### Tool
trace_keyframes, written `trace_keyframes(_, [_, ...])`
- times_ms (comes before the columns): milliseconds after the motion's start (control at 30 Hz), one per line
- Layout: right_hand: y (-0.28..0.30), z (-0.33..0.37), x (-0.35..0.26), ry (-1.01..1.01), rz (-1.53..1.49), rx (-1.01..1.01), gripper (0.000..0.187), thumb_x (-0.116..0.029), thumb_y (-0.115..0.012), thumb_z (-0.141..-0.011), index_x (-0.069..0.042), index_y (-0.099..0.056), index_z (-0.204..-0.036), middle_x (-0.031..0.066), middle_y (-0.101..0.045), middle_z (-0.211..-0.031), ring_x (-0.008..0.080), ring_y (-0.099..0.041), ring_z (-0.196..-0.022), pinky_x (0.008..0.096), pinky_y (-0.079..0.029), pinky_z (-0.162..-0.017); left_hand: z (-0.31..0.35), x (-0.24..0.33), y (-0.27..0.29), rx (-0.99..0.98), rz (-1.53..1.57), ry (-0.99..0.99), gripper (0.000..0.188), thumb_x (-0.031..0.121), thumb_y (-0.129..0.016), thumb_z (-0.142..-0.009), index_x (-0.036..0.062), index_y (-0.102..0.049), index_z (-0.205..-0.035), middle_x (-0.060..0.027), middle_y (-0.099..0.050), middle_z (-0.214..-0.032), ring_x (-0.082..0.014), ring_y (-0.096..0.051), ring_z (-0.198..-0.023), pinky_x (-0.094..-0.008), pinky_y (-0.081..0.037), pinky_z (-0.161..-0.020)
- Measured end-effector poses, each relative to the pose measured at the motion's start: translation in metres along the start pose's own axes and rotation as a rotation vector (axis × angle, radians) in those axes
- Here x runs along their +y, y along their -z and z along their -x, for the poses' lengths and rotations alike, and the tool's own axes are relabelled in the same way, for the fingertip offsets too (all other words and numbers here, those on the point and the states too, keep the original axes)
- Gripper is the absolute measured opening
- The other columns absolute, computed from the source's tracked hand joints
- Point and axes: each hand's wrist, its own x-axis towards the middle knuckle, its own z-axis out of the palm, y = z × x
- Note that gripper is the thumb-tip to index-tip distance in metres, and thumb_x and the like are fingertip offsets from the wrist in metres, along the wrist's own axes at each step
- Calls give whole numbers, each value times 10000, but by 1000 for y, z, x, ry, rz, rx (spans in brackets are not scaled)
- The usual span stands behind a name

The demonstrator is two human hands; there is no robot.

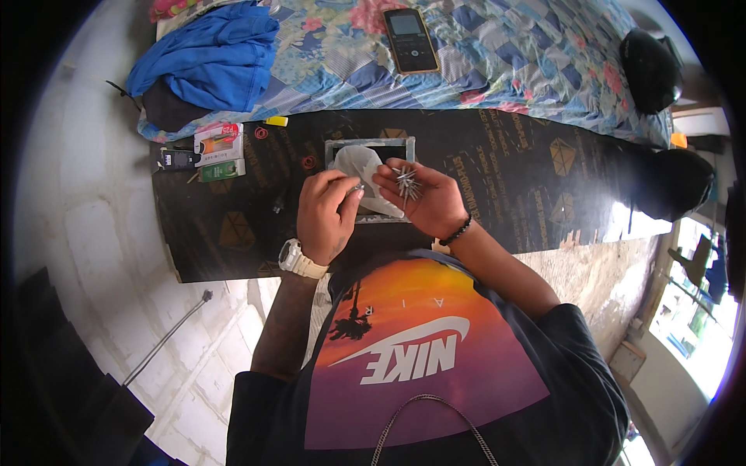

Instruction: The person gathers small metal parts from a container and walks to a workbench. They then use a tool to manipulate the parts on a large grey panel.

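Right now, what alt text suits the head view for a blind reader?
A person's open right hand holds thin nail-like metal pieces, while the left hand pinches a small shiny piece near a whitish bag and grey-rimmed box on a dark board. A phone lies on patterned bedding beyond.

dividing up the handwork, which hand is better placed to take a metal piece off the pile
Probably the left hand: it is close beside the pile of thin metal pieces, though it seems to pinch a small silvery piece. The right hand is palm up, holding the pile.
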Motion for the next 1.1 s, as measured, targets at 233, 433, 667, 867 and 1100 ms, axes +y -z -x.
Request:
trace_keyframes(233, [22, 25, -23, 102, -40, -60, 394, -225, -368, -1069, 42, -535, -1307, 202, -635, -1265, 348, -597, -1258, 451, -489, -1088, 14, 15, -17, -209, -164, -83, 731, 480, -837, -756, 41, -616, -1297, -145, -628, -1234, -361, -551, -1229, -490, -415, -1065])
trace_keyframes(433, [32, 44, -26, 131, -28, -92, 395, -236, -410, -1060, 46, -533, -1307, 197, -627, -1272, 354, -587, -1271, 437, -518, -1055, 44, -6, -72, -449, -442, -71, 283, 189, -681, -833, 83, -661, -1095, -112, -718, -925, -331, -653, -979, -463, -446, -934])
trace_keyframes(667, [41, 71, -11, 73, -28, -131, 390, -222, -429, -1053, 67, -543, -1288, 212, -624, -1271, 377, -590, -1264, 448, -528, -1043, 70, 21, -48, -316, -394, -33, 165, 58, -632, -804, 80, -599, -964, -107, -678, -866, -316, -661, -892, -463, -475, -780])
trace_keyframes(867, [38, 76, 8, 7, 32, -229, 376, -221, -430, -1056, 64, -549, -1271, 216, -623, -1270, 380, -590, -1265, 453, -535, -1048, 135, 59, -4, -307, -243, 200, 294, 45, -634, -779, 61, -535, -1055, -159, -668, -761, -393, -665, -762, -519, -499, -711])
trace_keyframes(1100, [34, 79, 80, -225, 236, -330, 312, -147, -554, -999, 49, -568, -1241, 183, -623, -1167, 324, -594, -1103, 397, -532, -934, 362, 121, 10, -45, -182, 578, 271, 108, -620, -850, 84, -589, -1118, -162, -656, -867, -381, -645, -852, -516, -484, -784])
